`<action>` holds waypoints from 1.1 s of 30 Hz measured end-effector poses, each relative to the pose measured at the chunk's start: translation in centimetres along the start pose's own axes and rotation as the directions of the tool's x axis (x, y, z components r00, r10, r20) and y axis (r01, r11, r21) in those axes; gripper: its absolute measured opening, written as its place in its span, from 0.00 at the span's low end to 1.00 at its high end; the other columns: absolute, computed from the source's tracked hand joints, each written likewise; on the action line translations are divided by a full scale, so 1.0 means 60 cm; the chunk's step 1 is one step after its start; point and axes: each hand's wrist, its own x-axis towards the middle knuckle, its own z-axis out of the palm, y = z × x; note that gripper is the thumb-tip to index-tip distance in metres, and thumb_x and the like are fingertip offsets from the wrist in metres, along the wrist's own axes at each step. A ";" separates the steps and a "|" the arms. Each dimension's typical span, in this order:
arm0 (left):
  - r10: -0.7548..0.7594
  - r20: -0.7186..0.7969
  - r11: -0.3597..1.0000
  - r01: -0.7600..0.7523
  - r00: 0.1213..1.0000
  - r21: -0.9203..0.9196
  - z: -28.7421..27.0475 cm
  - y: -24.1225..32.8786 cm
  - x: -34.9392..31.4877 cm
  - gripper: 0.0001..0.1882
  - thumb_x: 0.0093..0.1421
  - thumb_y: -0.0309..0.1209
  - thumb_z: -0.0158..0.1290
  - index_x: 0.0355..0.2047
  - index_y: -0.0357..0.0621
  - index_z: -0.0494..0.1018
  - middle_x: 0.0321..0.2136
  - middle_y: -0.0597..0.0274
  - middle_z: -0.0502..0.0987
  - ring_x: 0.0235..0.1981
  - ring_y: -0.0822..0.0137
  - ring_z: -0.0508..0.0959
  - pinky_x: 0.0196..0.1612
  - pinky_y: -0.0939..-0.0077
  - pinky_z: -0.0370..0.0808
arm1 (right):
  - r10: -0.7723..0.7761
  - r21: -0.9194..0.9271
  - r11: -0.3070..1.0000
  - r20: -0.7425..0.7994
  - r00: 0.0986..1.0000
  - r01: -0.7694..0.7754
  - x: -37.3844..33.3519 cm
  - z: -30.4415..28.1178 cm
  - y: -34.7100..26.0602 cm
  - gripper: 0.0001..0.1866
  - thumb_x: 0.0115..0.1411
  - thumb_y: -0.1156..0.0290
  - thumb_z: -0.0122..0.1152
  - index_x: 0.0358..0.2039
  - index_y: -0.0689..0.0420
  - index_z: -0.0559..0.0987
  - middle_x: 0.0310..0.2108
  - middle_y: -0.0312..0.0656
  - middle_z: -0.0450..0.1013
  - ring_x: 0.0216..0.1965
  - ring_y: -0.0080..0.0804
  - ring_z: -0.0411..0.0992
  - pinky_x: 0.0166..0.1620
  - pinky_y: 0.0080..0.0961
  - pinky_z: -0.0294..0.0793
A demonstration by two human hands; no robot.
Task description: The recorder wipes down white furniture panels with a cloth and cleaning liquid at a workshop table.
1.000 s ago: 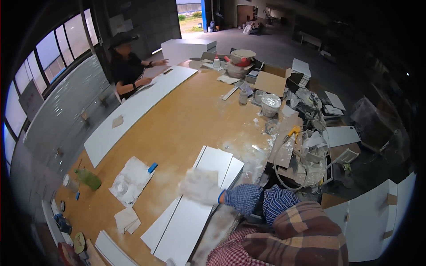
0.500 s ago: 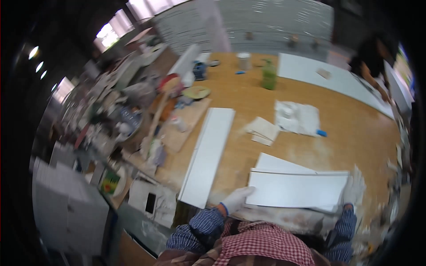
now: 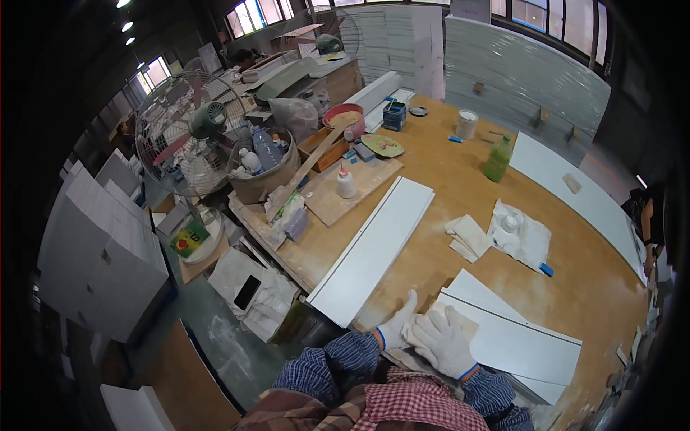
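Note:
Both my hands wear white gloves and meet at the left end of a long white panel (image 3: 517,330) with a dark groove. My left hand (image 3: 397,325) has its thumb stretched up and away; its other fingers are partly hidden beside my right hand. My right hand (image 3: 442,340) lies with fingers extended over the panel's end, touching the left hand. A beige sheet (image 3: 466,327) shows beside and partly beneath the right hand; whether it is gripped is unclear. Under this panel, at an angle, lies another white panel (image 3: 478,291).
Another white panel (image 3: 374,251) lies left of my hands. Beyond are folded beige pieces (image 3: 467,237), a white cloth (image 3: 528,241), a green bottle (image 3: 497,159) and a glue bottle (image 3: 346,183). A fan (image 3: 190,133) stands left; a person's arm (image 3: 650,237) shows far right.
My right hand has left the panel's right end and come over to the left hand. The left thumb has lifted off the panel. The view has turned, and the panel now lies more slanted.

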 end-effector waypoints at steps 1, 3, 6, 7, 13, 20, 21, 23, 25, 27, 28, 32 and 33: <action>-0.027 0.011 0.999 0.027 1.000 -0.017 -0.003 -0.007 0.026 0.41 0.74 0.66 0.33 0.73 0.50 0.61 0.69 0.56 0.68 0.67 0.56 0.71 0.68 0.55 0.70 | 0.031 -0.008 0.999 0.011 0.999 -0.031 -0.030 0.001 0.001 0.23 0.61 0.56 0.60 0.56 0.47 0.76 0.58 0.43 0.70 0.62 0.46 0.64 0.71 0.63 0.51; 0.224 -0.515 0.820 0.125 0.828 0.558 0.037 -0.020 0.055 0.43 0.71 0.66 0.44 0.71 0.45 0.64 0.66 0.56 0.72 0.65 0.57 0.73 0.63 0.52 0.76 | 0.110 0.026 0.993 0.139 0.984 -0.115 -0.092 -0.011 0.005 0.26 0.61 0.56 0.62 0.58 0.49 0.75 0.58 0.43 0.70 0.63 0.50 0.64 0.71 0.67 0.51; 0.162 -0.737 0.809 0.339 0.656 0.480 0.133 -0.025 0.070 0.33 0.73 0.52 0.52 0.68 0.42 0.67 0.61 0.56 0.76 0.60 0.59 0.77 0.55 0.51 0.81 | 0.549 -0.036 0.836 0.024 0.836 -0.548 -0.225 -0.034 0.023 0.27 0.61 0.59 0.60 0.61 0.51 0.77 0.61 0.46 0.71 0.68 0.53 0.62 0.74 0.65 0.46; 0.243 -0.779 0.741 0.408 0.578 0.534 0.180 -0.022 0.077 0.29 0.74 0.47 0.53 0.67 0.40 0.68 0.59 0.56 0.77 0.57 0.60 0.79 0.52 0.52 0.82 | 0.668 -0.028 0.742 -0.047 0.742 -0.670 -0.293 -0.015 0.048 0.27 0.63 0.60 0.59 0.63 0.51 0.77 0.63 0.47 0.71 0.70 0.54 0.61 0.76 0.63 0.44; 0.367 -0.640 0.692 0.262 0.675 0.673 0.156 -0.024 0.027 0.23 0.74 0.40 0.54 0.60 0.35 0.74 0.48 0.61 0.82 0.47 0.69 0.82 0.45 0.72 0.83 | 0.900 0.226 0.197 -0.427 0.085 -0.954 -0.538 -0.025 0.126 0.28 0.76 0.55 0.48 0.68 0.57 0.73 0.69 0.48 0.69 0.73 0.49 0.60 0.76 0.42 0.50; 0.632 -0.566 0.657 0.021 0.529 0.754 0.226 0.042 -0.167 0.16 0.75 0.38 0.51 0.49 0.36 0.75 0.36 0.57 0.82 0.26 0.65 0.84 0.22 0.75 0.79 | 0.889 0.843 -0.061 -0.197 -0.414 -0.534 -0.754 0.026 0.151 0.36 0.78 0.45 0.45 0.69 0.66 0.69 0.62 0.44 0.73 0.59 0.32 0.72 0.61 0.28 0.72; 0.676 -0.578 0.660 -0.028 0.457 0.751 0.249 0.041 -0.196 0.16 0.75 0.39 0.50 0.49 0.36 0.74 0.37 0.56 0.82 0.25 0.63 0.84 0.22 0.73 0.80 | 0.888 0.847 -0.072 -0.186 -0.420 -0.527 -0.742 0.031 0.144 0.36 0.78 0.45 0.45 0.69 0.66 0.69 0.62 0.44 0.73 0.59 0.32 0.72 0.61 0.28 0.72; 0.729 -0.548 0.637 -0.113 0.410 0.762 0.251 0.040 -0.260 0.17 0.76 0.40 0.49 0.52 0.37 0.73 0.39 0.54 0.82 0.28 0.63 0.85 0.22 0.73 0.82 | 0.857 0.852 -0.022 -0.253 -0.448 -0.523 -0.682 0.014 0.131 0.36 0.78 0.46 0.46 0.69 0.68 0.69 0.62 0.43 0.74 0.58 0.33 0.73 0.62 0.27 0.71; 0.770 -0.518 0.612 -0.197 0.373 0.766 0.255 0.034 -0.274 0.18 0.76 0.40 0.49 0.55 0.38 0.71 0.41 0.53 0.82 0.30 0.62 0.86 0.23 0.72 0.84 | 0.857 0.845 0.024 -0.293 -0.424 -0.535 -0.639 -0.004 0.113 0.35 0.78 0.47 0.46 0.68 0.67 0.70 0.62 0.44 0.74 0.58 0.34 0.73 0.62 0.28 0.71; 0.850 -0.460 0.520 -0.274 0.256 0.809 0.268 0.021 -0.272 0.21 0.76 0.42 0.49 0.60 0.39 0.67 0.45 0.51 0.81 0.37 0.61 0.87 0.26 0.71 0.87 | 0.855 0.836 0.071 -0.332 -0.398 -0.545 -0.615 -0.015 0.100 0.34 0.78 0.48 0.47 0.67 0.67 0.71 0.61 0.45 0.75 0.58 0.34 0.73 0.63 0.28 0.71; 0.844 -0.450 0.524 -0.272 0.292 0.807 0.253 0.019 -0.295 0.24 0.76 0.42 0.49 0.63 0.38 0.65 0.52 0.51 0.79 0.48 0.58 0.85 0.33 0.66 0.90 | 0.884 0.773 0.013 -0.306 -0.354 -0.634 -0.609 -0.020 0.094 0.33 0.78 0.49 0.46 0.68 0.67 0.71 0.63 0.47 0.74 0.61 0.37 0.72 0.65 0.29 0.69; 0.823 -0.533 0.568 -0.300 0.197 0.766 0.218 0.010 -0.294 0.23 0.76 0.41 0.51 0.65 0.44 0.67 0.55 0.56 0.79 0.53 0.59 0.83 0.36 0.65 0.89 | 0.917 0.446 -0.081 -0.317 -0.242 -0.892 -0.524 -0.048 0.059 0.30 0.79 0.52 0.45 0.69 0.62 0.71 0.66 0.53 0.72 0.67 0.48 0.68 0.69 0.32 0.64; 0.814 -0.538 0.580 -0.339 0.217 0.741 0.197 0.011 -0.298 0.23 0.75 0.40 0.52 0.65 0.44 0.67 0.56 0.56 0.79 0.54 0.58 0.82 0.40 0.63 0.89 | 0.915 0.447 -0.088 -0.317 -0.250 -0.890 -0.520 -0.043 0.054 0.30 0.79 0.52 0.45 0.69 0.62 0.71 0.66 0.53 0.72 0.67 0.48 0.68 0.69 0.32 0.64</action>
